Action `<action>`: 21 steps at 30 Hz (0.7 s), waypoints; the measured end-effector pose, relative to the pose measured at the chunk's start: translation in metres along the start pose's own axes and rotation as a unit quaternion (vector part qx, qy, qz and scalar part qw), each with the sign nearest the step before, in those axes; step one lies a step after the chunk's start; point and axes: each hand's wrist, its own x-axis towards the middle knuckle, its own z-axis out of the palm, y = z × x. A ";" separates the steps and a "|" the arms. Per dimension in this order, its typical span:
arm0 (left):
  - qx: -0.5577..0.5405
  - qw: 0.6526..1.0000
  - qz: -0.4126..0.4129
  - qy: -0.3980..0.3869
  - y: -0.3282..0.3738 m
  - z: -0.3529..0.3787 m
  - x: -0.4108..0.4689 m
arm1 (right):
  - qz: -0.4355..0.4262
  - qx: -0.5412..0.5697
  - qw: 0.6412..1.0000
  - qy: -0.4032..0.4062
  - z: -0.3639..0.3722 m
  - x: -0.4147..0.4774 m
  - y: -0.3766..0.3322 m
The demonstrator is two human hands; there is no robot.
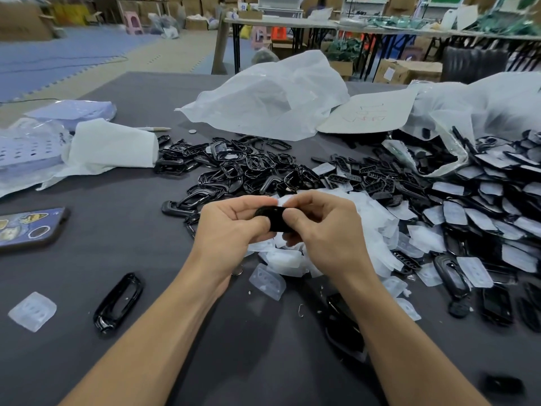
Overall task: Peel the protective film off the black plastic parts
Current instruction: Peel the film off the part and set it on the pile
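Over the desk's middle: one black part (pixel 273 220) held up between both hands, clear of the desk (pixel 140 244).
Long axis: runs across, hand to hand, right end slightly lower.
Left grip: left hand (pixel 231 227), thumb and curled fingers closed on the part's left end.
Right grip: right hand (pixel 325 230), fingertips pinching the right end.
Film: white scrap (pixel 281 202) at the part's top edge; whether it is on the part or lies behind it, cannot tell.
Behind: pile of peeled film (pixel 371 227); heap of black frames (pixel 234 171); covered parts (pixel 483 200) to the right.

Left hand (pixel 231 227) and right hand (pixel 322 230) pinching black plastic part (pixel 270 219), film pile (pixel 292 259) beneath
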 end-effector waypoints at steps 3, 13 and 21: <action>0.024 1.000 0.012 -0.016 -0.001 -0.001 -0.001 | -0.023 -0.054 0.998 0.012 0.002 0.000 0.002; 0.015 1.000 0.006 0.025 -0.002 0.003 0.000 | -0.008 -0.025 1.000 0.009 0.004 -0.002 0.003; 0.001 0.999 -0.025 -0.035 0.000 -0.003 0.002 | 0.015 0.046 0.999 0.008 0.003 0.003 0.005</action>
